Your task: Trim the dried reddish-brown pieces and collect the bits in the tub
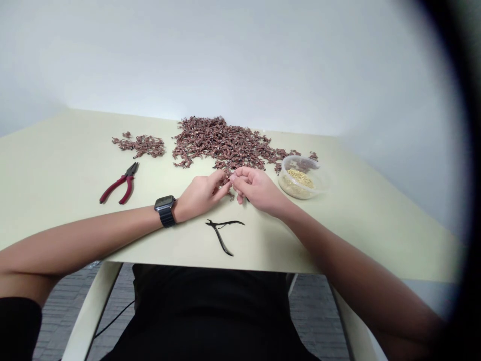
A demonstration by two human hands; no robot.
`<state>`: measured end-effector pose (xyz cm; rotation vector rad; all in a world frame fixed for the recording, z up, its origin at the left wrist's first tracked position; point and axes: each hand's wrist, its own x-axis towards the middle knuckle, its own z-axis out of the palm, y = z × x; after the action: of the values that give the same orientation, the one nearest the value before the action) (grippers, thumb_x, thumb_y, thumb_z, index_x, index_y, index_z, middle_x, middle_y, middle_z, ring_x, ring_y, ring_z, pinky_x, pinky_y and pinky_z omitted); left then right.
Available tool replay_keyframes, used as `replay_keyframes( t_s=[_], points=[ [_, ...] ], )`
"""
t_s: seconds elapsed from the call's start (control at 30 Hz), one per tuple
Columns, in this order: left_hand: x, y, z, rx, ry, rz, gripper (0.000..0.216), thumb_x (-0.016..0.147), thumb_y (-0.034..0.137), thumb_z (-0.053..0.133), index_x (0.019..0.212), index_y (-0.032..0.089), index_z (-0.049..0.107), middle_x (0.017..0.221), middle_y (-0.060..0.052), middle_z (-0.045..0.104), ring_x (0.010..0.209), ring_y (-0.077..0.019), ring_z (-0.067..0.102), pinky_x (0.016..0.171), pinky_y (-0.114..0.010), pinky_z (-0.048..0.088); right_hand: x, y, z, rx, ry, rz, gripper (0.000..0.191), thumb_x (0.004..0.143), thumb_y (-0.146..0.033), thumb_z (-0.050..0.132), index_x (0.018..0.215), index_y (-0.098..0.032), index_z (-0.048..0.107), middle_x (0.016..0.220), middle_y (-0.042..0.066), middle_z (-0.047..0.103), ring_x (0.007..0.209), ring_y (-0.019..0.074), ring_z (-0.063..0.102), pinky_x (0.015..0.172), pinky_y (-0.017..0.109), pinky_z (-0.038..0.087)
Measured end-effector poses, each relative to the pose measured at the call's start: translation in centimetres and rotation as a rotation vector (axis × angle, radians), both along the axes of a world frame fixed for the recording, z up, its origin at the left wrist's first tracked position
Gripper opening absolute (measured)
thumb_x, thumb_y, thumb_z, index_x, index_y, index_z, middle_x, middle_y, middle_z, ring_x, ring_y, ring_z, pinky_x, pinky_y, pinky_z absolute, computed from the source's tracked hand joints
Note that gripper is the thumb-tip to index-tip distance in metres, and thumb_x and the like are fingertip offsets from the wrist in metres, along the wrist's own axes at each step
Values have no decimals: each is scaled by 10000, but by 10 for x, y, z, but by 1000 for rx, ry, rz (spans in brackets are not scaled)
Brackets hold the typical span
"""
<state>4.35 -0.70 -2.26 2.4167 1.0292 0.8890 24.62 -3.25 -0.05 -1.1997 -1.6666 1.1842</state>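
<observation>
Left hand [201,194] and right hand [257,189]: fingertips meet, pinching small brown piece [229,181] at table [56,160] centre. Brown pile [225,143] at 12 o'clock; black nippers [223,231] at 6; red pliers [120,183] at 9; plastic container [302,178] at 3.

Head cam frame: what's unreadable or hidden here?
- Piece pinched between left hand and right hand: covered by the fingertips, too small to identify.
- Reddish-brown pile: single pieces too small to tell apart.
- Plastic tub: yellowish contents too fine to name.
- Watch: face turned away.
- Table: right end lost in the dark lens edge.
</observation>
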Motion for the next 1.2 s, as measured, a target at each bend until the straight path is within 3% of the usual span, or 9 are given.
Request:
replay_keyframes(
  t_s=[0.37,0.77,1.07,1.2],
  points=[
    [0,-1,1,-13,-4,-5,209,1037,390,513,972,199,567,769,-5,682,598,-122,581,605,-223,358,-6,-1,-6,32,46,-29,260,1000,-446,600,918,-205,549,636,-39,605,540,118,587,556,257,450],
    [1,-2,3,-58,-58,-38,217,1059,376,454,1000,199,566,816,-29,681,678,-156,605,642,-260,385,-21,-4,-23,172,48,-185,288,997,-504,577,915,-231,535,662,-33,604,561,131,555,574,278,462],
    [0,1,4,-172,-110,-142,294,1090,436,368,1008,207,534,794,-11,636,700,-161,584,692,-278,412,-18,-1,-22,174,76,-201,293,997,-511,570,915,-234,522,689,-27,608,561,129,564,582,278,499],
    [0,3,3,-170,-109,-159,295,1084,442,388,1029,205,555,783,-8,635,688,-157,574,692,-272,412,-14,-4,-19,266,-30,-197,250,1018,-478,537,959,-236,530,755,-5,619,607,143,572,600,287,480]
  ],
)
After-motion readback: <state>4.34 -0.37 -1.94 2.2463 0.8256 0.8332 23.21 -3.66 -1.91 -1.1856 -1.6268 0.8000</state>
